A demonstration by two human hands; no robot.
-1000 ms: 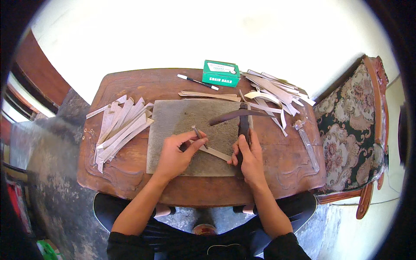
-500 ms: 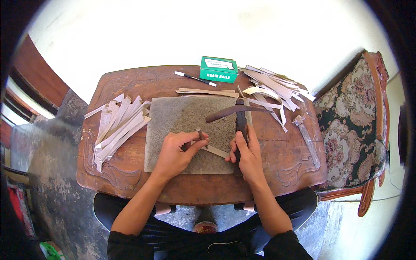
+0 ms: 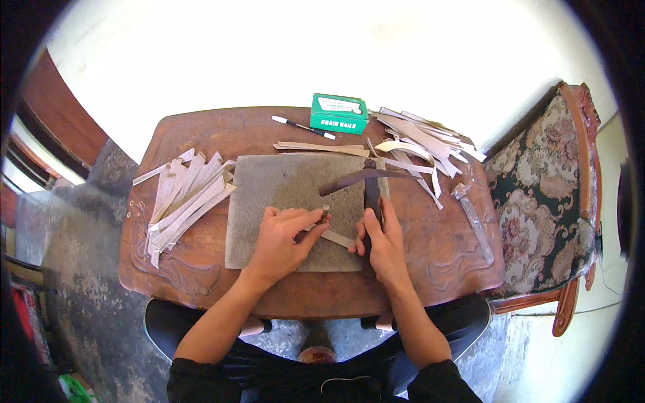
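A white wall (image 3: 269, 60) rises at the far edge of the brown table (image 3: 295, 295), whose rounded near edge sits above the person's knees. A flowered chair (image 3: 537, 195) stands close to the table's right end. On the table, a grey slab (image 3: 269, 181) has its near edge just short of the table's; brown wood shows between its left edge and a heap of pale strips (image 3: 191, 198), and a wider stretch lies to its right. A second heap (image 3: 430, 138) crowds the far right corner, and two strips (image 3: 322, 148) lie along the slab's far edge. The dark hammer (image 3: 373, 191) has its long head across the slab's far right part, one end reaching toward that second heap. The right hand (image 3: 384, 245) wraps its fingers around the hammer's handle; the left hand (image 3: 282, 242), over the middle of the slab, has thumb and fingertips pressed together. A green box (image 3: 338, 122) stands at the back, a grey stick (image 3: 476, 225) lies at the right and a pen (image 3: 302, 125) lies left of the box. One pale strip (image 3: 338, 238) lies on the slab between the hands; the left fingertips pinch a short metal rod (image 3: 326, 208) above it, and whether they touch I cannot tell
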